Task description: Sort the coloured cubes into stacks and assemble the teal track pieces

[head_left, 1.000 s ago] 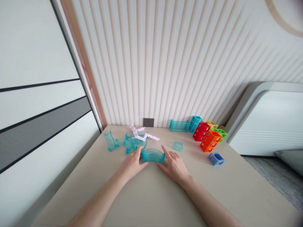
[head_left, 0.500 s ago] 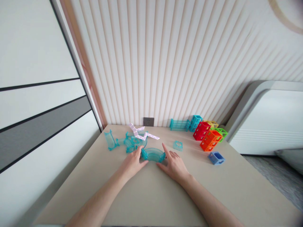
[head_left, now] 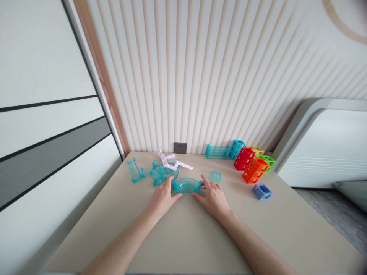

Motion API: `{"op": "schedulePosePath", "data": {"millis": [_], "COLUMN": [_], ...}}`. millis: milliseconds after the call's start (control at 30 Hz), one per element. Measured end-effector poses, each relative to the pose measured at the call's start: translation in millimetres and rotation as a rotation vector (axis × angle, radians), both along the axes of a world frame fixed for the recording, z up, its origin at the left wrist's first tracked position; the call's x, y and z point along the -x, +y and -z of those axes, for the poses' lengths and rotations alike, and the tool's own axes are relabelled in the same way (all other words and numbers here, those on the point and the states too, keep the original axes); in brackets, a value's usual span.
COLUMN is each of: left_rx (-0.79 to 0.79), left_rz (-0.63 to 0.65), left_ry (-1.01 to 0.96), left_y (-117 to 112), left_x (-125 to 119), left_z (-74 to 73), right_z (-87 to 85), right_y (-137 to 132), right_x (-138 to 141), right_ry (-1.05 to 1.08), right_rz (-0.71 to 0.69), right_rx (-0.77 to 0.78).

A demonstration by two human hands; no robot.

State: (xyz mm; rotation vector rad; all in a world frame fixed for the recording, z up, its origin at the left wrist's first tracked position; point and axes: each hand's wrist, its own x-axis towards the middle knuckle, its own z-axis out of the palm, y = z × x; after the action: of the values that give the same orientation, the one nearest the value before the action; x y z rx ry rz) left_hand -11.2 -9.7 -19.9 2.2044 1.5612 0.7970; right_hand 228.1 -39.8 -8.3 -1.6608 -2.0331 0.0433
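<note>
A curved clear teal track piece [head_left: 187, 185] lies on the beige table [head_left: 183, 233] between my two hands. My left hand [head_left: 163, 198] holds its left end with thumb and fingers. At the right end, my right hand [head_left: 213, 196] grips the piece with its fingers partly spread. Behind my left hand lies a pile of other teal curved pieces [head_left: 155, 172] with a white and purple zigzag strip [head_left: 173, 162] on top.
A small teal square piece [head_left: 215, 176] lies just past my right hand. A blue cube frame [head_left: 262, 191] sits further right. Red, orange, green, yellow and teal block frames [head_left: 252, 162] stand at the back right by the ribbed wall, which has a socket [head_left: 179, 147].
Both hands have slid the curved teal piece a little farther from me, toward the pile. My right fingers have closed in on its right end.
</note>
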Motion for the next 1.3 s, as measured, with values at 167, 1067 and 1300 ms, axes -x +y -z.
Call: {"op": "schedulePosePath", "data": {"millis": [167, 1067, 1300], "left_rx": [-0.024, -0.011, 0.006], "left_rz": [-0.003, 0.019, -0.052], "left_ry": [0.031, -0.006, 0.144], "left_y": [-2, -4, -7], "left_x": [0, 1, -2], "left_z": [-2.3, -10.5, -10.3], "right_z": [-5.5, -7.0, -9.2], "right_y": [-2, -3, -3], "right_x": [1, 3, 4], "right_ry": [0.022, -0.100, -0.119], "right_rz": [-0.006, 0.010, 0.011], "right_rx": [-0.037, 0.043, 0.071]}}
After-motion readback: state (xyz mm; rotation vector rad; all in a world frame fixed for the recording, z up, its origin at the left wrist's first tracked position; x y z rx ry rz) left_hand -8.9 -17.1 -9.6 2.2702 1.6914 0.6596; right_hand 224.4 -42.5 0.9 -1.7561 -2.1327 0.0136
